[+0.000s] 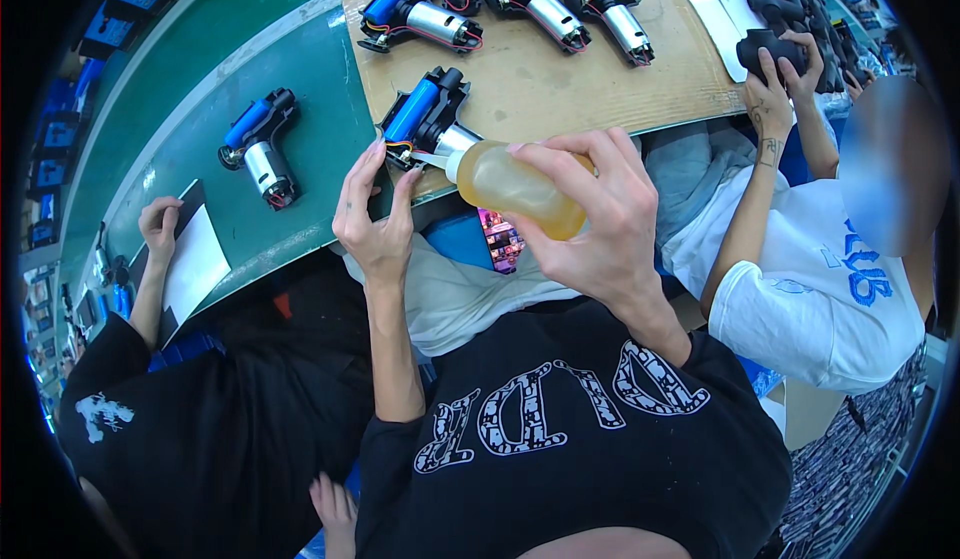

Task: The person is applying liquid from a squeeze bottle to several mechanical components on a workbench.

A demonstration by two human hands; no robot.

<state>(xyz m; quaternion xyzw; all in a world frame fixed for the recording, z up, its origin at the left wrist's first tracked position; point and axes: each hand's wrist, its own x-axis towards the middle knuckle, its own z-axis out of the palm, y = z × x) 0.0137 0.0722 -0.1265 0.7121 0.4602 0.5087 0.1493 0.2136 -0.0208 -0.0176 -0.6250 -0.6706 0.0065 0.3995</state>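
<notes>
The right hand [600, 224] is gripping a soft clear squeeze bottle of amber oil [515, 187] (nozzle touching the motor). The left hand [372, 221], fingers loosely open, is steadying the blue-and-black motor assembly [425, 114].

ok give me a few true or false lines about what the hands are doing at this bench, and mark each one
1. The right hand holds a squeeze bottle of yellowish liquid. True.
2. The bottle's nozzle points at the blue and black motor unit on the cardboard sheet. True.
3. The left hand is gripping a screwdriver. False: it holds no tool; its fingers rest at the near side of the motor unit.
4. The green belt carries three motor units. False: one unit lies there; the others sit on the cardboard.
5. A person at the right handles a black part. True.
</notes>
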